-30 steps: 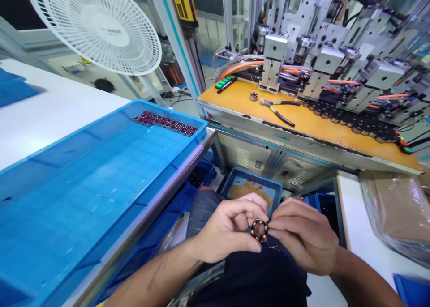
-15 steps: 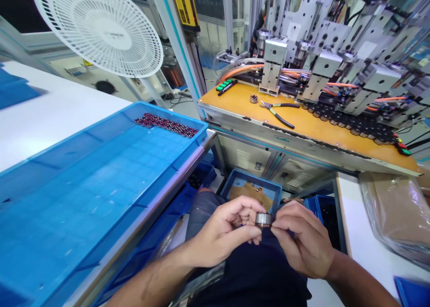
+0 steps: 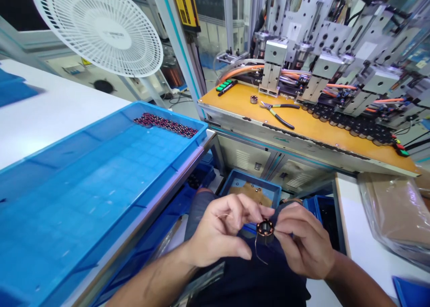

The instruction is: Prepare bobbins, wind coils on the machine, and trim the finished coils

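Observation:
A small motor stator (image 3: 265,228), a ring wound with copper, is held over my lap with its wound face turned up. My right hand (image 3: 304,237) pinches its right side between thumb and fingertips. From the ring's left side a thin wire (image 3: 258,251) hangs down and curves to the right. My left hand (image 3: 225,231) is just left of the stator, its thumb spread apart from the fingers. The left fingertips are close to the stator's upper edge; I cannot tell whether they touch it. A fine strand shows by the left fingers.
A long blue tray (image 3: 110,172) at left holds rows of stators (image 3: 164,124). On the orange bench (image 3: 235,105) lie pliers (image 3: 278,112), a loose stator (image 3: 254,100) and a pen (image 3: 227,88) below machinery. A lower blue bin (image 3: 250,177) holds cardboard. A white fan (image 3: 101,29) stands behind.
The stator has tipped so its wound face shows instead of its metal side, and a loose wire hangs from it. My left thumb has come off the stator; the right hand keeps its pinch.

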Tool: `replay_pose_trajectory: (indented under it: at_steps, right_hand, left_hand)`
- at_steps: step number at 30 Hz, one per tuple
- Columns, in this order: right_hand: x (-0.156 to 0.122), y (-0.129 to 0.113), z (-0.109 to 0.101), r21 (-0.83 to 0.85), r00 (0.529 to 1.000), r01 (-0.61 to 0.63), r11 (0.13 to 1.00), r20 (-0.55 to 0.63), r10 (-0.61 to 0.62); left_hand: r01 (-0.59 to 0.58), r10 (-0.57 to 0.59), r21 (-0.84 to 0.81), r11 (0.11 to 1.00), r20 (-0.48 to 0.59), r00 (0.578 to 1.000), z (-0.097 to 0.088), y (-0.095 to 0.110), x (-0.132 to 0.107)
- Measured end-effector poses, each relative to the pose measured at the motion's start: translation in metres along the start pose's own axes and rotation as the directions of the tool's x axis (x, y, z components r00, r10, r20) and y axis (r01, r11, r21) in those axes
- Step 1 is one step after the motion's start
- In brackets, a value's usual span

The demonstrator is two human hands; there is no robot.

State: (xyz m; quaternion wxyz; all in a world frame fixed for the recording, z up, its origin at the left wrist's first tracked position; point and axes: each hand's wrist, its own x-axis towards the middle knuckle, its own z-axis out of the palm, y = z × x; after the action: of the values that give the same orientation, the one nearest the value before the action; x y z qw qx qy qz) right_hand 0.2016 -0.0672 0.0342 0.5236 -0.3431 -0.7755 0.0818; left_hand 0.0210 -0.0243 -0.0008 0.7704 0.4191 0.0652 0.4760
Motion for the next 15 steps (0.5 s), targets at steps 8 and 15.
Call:
replay_pose_trajectory:
  at_steps: [8, 15]
  right_hand:
    - [0.0005, 0.004, -0.0067, -0.153, 0.981, 0.192, 0.97, 0.069, -0.183]
    - [-0.0016, 0.0063, -0.0051, -0.256, 0.995, 0.099, 0.962, 0.036, -0.093]
  left_hand:
    - [0.531, -0.54, 0.121, 0.839, 0.058, 0.84, 0.0005, 0.0032, 0.0067]
    - [0.407, -0.409, 0.175, 0.897, -0.026, 0.912, 0.0036, 0.0039, 0.0047]
